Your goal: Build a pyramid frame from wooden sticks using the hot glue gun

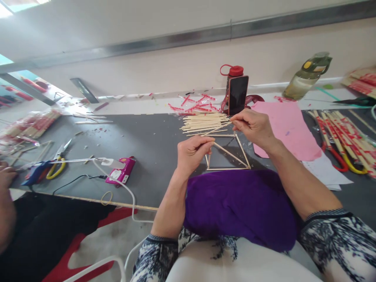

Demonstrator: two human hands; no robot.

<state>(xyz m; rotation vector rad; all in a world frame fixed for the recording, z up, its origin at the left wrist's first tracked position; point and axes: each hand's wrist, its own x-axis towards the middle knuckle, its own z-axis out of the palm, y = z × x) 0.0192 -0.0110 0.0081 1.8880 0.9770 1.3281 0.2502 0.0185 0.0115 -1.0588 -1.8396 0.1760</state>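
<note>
My left hand [192, 153] grips one end of a thin wooden stick [217, 128], and my right hand [254, 126] pinches its far end. Both hands hover just above a frame of glued sticks [232, 156] lying on the grey table [147, 145], shaped like a square with diagonals. A loose pile of bare sticks [202, 121] lies just beyond the frame. A purple cloth [237, 207] covers my lap at the table's near edge.
A phone leans on a red-capped bottle [236, 92]. Pink paper [289, 127] and wrapped chopsticks [343, 133] lie right. A pink device with cable [122, 171], scissors [58, 160] and a blue glue gun [35, 172] lie left, near another person's hand [6, 174].
</note>
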